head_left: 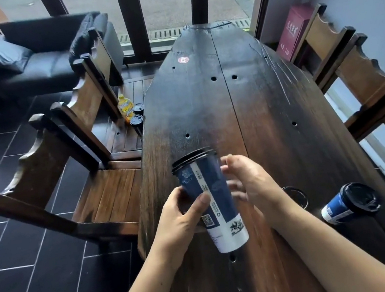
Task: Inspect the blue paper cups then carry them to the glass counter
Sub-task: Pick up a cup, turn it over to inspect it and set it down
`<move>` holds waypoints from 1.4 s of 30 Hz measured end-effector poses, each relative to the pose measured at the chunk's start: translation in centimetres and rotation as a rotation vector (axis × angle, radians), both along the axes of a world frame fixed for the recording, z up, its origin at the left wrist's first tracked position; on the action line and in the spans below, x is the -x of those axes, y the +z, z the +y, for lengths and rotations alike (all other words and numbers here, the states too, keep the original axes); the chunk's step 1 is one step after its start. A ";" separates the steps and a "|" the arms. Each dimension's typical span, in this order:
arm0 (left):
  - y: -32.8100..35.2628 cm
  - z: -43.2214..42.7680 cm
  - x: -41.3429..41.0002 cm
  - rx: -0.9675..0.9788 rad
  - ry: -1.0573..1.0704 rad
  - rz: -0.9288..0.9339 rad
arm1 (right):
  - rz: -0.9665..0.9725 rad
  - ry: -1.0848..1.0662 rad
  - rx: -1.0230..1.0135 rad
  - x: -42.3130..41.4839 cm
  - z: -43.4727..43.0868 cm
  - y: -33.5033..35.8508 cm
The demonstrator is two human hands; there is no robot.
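Inspection step, first cup in hand. Tall blue paper cup (211, 200) with black lid held up over the near end of the dark wooden table (244, 113), tilted, lid end away from the camera, white base toward it, printed panel and QR code facing up. Left hand (182, 217) wrapped around the lower body, thumb across the front, fingers behind: firm closed hold. Right hand (247, 182) just beside the cup's right side, fingers loosely spread and motion-blurred, contact with the cup unclear; looks like turning or steadying, nothing clearly gripped. Second, shorter blue cup (347, 202) with black lid on the table to the right, near the edge, untouched; upright or tipped, can't tell under the wide-angle warp. Dark round lid-like thing (295, 196) partly hidden behind the right forearm, unidentifiable. Yellow bottle (125, 107) and two dark cans (138, 121) on the bench seat at left, not part of the task. Glass counter not in view. Probably next: finish rotating this cup, check the short one, collect both, turn away from the table. Lids need staying level if any liquid inside.
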State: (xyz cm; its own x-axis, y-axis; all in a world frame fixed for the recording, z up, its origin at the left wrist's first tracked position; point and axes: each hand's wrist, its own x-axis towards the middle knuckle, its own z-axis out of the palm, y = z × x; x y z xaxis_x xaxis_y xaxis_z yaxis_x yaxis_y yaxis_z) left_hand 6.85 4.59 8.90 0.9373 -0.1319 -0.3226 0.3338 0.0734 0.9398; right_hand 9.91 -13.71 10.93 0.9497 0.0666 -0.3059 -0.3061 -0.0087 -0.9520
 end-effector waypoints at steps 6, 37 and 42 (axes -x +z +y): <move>-0.1 -0.6 0.2 0.295 0.223 0.157 | 0.082 -0.071 -0.105 5.1 -0.6 -2.4; -2.2 5.1 -1.3 0.169 0.032 0.459 | -0.190 0.090 0.486 3.9 -3.5 1.0; -2.7 5.3 -1.1 0.230 0.080 0.403 | -0.146 0.069 0.444 3.7 -3.4 0.8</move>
State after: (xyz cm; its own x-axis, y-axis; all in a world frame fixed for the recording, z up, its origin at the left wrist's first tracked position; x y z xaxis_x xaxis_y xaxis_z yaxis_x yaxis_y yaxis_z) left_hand 7.92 9.85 6.18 0.7532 -0.1755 -0.6339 0.6539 0.3049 0.6925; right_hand 6.24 -17.15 11.77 0.9828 0.0243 -0.1828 -0.1536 -0.4408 -0.8844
